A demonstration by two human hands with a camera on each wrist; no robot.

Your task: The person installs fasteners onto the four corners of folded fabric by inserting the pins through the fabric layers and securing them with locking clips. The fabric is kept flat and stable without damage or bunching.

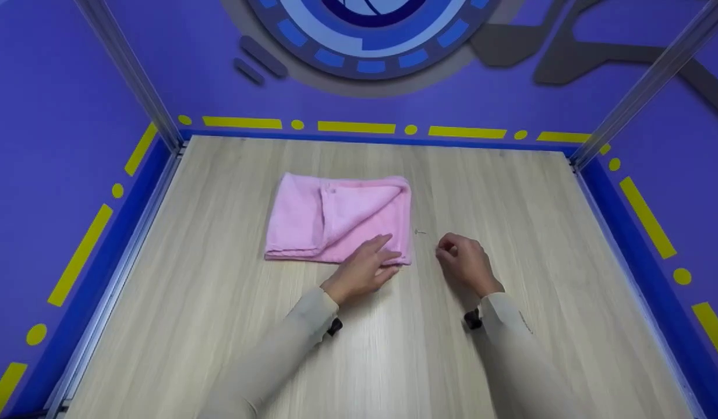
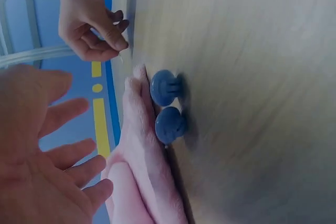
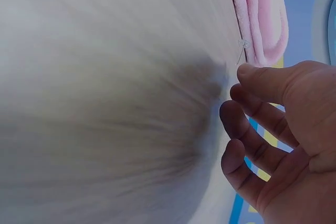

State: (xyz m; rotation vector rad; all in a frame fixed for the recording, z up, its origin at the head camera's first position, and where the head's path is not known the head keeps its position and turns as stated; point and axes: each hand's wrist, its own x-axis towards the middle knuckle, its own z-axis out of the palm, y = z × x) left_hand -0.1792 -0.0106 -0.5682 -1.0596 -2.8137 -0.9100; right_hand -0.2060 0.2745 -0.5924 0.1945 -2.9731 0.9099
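The pink, fluffy cloth, folded into a rough rectangle (image 1: 344,218), lies on the pale, wood-grain counter (image 1: 522,233), a bit toward 11 o'clock from the counter's middle. Think of the cloth as a clock, with 12 on the far side. The left hand (image 1: 363,272) is at 5 o'clock, over the near edge, with its fingers spread wide and gripping nothing. The right hand (image 1: 466,265) is out past 4 o'clock, off the cloth; its fingers bend loosely, thumb and first finger close together, and I see no grip. A tiny, thin, pin-like thing with a rounded end (image 1: 420,232) is just off the cloth at 3 o'clock. The left wrist view also shows two shiny, blue, round-topped knobs (image 2: 164,87) beside the cloth's edge; I can't tell if they touch it. The cloth looks light, soft and floppy, not slippery, and hard to break. The loose top flap may slide or crease, so the best hold is probably the corners at 4 and 8 o'clock, pinching all the layers together.
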